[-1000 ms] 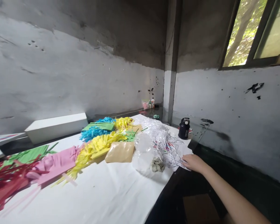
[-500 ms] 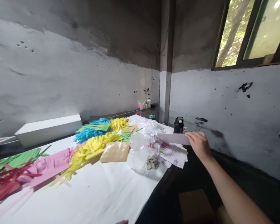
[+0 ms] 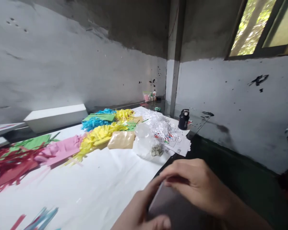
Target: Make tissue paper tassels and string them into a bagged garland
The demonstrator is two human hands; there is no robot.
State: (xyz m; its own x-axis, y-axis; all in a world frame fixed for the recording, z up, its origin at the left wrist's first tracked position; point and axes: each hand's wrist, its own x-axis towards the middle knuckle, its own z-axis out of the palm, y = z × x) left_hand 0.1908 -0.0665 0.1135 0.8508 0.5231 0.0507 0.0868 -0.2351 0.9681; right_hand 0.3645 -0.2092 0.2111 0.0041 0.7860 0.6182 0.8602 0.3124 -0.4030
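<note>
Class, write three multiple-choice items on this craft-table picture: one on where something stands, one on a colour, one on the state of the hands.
1. Where does the dark bottle stand?
A. at the table's far corner, by the wall
B. on the white box
C. on the pink paper

2. What colour is the fringed paper just left of the tan packet?
A. orange
B. yellow
C. black

3. How are the two hands placed?
A. spread far apart
B. close together, near the table's edge
C. flat on the bottle

Answers: 1 A, it stands near the wall; 2 B, its fringe is bright yellow; 3 B, left hand and right hand meet.
</note>
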